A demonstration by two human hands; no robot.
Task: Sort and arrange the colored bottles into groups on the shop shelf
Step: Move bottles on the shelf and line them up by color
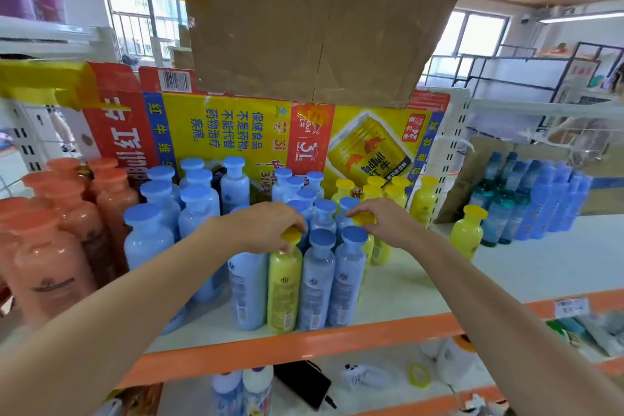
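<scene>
In front of the Red Bull carton (236,125), the left hand (266,226) grips the front yellow bottle's (285,284) cap; the right hand (388,219) grips the rear yellow bottle's (381,252).

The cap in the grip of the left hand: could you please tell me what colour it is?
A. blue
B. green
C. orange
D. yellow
D: the grip of the left hand closes round the yellow cap of the yellow bottle, which stands in the front row next to a blue bottle.
</scene>
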